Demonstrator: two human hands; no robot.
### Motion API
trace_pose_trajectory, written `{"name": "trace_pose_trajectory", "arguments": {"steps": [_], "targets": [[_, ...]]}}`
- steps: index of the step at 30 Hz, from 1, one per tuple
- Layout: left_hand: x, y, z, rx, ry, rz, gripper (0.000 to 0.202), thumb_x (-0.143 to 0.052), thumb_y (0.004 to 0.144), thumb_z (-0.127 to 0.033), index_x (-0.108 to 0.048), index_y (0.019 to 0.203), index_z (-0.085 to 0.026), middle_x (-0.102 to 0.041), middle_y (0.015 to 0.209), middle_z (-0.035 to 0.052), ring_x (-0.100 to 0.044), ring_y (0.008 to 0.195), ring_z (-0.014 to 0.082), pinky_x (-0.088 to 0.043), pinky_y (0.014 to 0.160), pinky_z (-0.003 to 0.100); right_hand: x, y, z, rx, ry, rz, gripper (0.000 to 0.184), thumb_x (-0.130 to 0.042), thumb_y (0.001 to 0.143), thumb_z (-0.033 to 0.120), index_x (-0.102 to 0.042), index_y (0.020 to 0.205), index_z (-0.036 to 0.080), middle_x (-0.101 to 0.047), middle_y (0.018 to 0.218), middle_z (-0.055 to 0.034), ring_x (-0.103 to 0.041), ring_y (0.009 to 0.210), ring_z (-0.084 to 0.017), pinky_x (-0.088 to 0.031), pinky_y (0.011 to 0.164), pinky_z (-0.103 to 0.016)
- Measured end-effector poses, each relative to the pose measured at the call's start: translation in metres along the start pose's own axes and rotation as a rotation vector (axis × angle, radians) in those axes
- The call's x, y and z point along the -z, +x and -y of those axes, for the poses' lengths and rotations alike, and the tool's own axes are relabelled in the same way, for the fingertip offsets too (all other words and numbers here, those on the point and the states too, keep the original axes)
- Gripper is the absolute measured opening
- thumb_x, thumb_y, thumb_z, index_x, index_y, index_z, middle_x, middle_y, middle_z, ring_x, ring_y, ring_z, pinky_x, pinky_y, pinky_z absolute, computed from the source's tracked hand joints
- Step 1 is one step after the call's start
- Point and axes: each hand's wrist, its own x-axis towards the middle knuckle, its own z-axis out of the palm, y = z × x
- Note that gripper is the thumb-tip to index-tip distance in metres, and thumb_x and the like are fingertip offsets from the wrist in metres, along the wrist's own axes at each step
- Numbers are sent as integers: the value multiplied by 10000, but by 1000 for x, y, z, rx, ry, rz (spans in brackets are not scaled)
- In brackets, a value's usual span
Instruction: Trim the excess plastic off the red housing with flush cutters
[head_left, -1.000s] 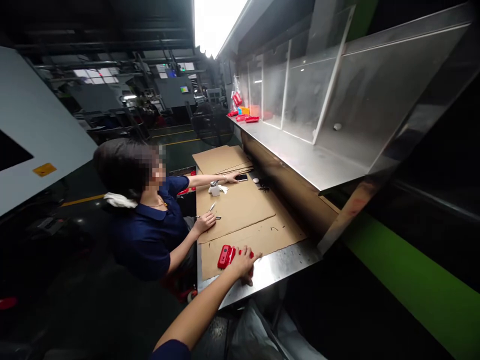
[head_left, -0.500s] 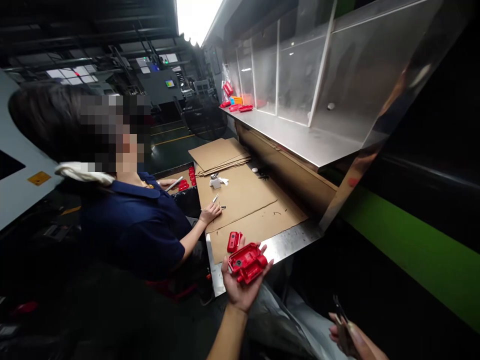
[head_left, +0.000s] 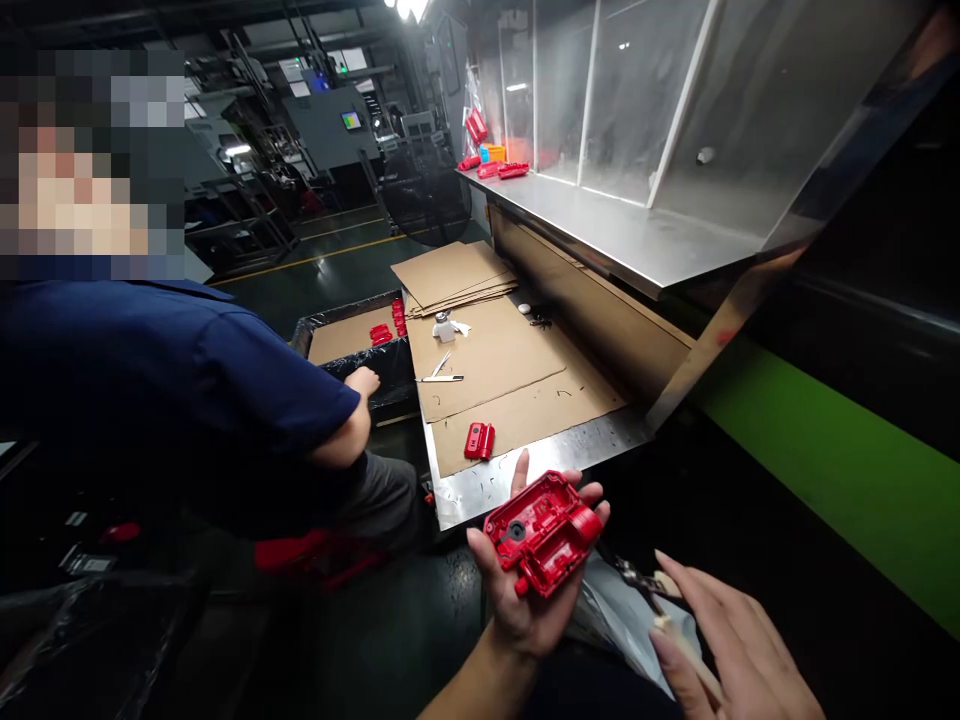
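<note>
On my upturned left palm [head_left: 525, 625] rests a red plastic housing [head_left: 544, 535], its hollow inside facing up, with my fingers curled round its edges. A round dark spot shows on its floor. My right hand [head_left: 742, 640], low at the right, holds pliers [head_left: 645, 580] with pale handles spread apart and metal jaws pointing toward the housing. The jaws are apart from it, and their tips are dim. Beyond my left hand, another red housing [head_left: 478, 441] lies on the near end of the cardboard-covered table [head_left: 487, 390].
A co-worker in a blue shirt [head_left: 180, 380] sits at left, beside a black-lined box [head_left: 337, 345] with red parts. On the table are white-handled tools [head_left: 444, 378], a small container [head_left: 444, 327] and stacked cardboard [head_left: 454, 275]. A metal shelf [head_left: 637, 235] overhangs the right side.
My view has shifted. The red housing is nearer and further right in view. My right hand has come closer to it, and the pliers' handles now show spread. The co-worker's hand has left the table.
</note>
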Motion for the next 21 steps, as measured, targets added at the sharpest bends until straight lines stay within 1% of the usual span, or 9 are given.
{"name": "trace_pose_trajectory", "arguments": {"steps": [3,6,10,12,16,21], "targets": [[-7,-4,4,-64,87,-55,1080,-597,722,-808,-144,1558,-296,-569,1347,160,-532,1262,391,-287,1162,601,0,-6,2,39,-60,16,628,-525,908,500,-389,1464,241,-603,1237,-118,-606,1090,-316,-572,809,-451],[-10,-10,8,-99,144,-70,1104,-705,689,-742,-163,1553,-319,-552,1362,147,-520,1269,397,-289,1161,595,2,-11,7,73,-72,31,645,-531,906,509,-389,1467,224,-614,1215,-116,-604,1083,-303,-556,818,-424],[-14,-17,15,-158,215,-27,1035,-696,740,-697,-210,1547,-270,-540,1362,172,-519,1263,389,-278,1169,587,7,-15,13,110,-123,19,620,-513,927,545,-449,1419,174,-625,1200,-109,-596,1083,-271,-531,836,-381],[-16,-21,18,-176,234,-15,1027,-697,740,-696,-229,1542,-259,-533,1367,177,-521,1254,394,-280,1166,591,11,-16,14,131,-156,0,609,-496,942,552,-477,1394,145,-626,1195,-110,-590,1083,-256,-509,848,-364],[-21,-23,23,-158,257,-15,1062,-739,697,-694,-249,1535,-261,-536,1357,168,-514,1248,405,-293,1157,586,16,-18,13,158,-173,-28,602,-481,958,540,-500,1372,103,-615,1196,-123,-572,1090,-246,-460,877,-360],[-23,-23,27,-169,295,15,1050,-725,710,-696,-258,1531,-238,-526,1359,179,-515,1239,405,-293,1152,594,18,-20,9,175,-183,-52,589,-487,963,513,-508,1360,79,-604,1187,-135,-560,1077,-245,-433,891,-369]]}}
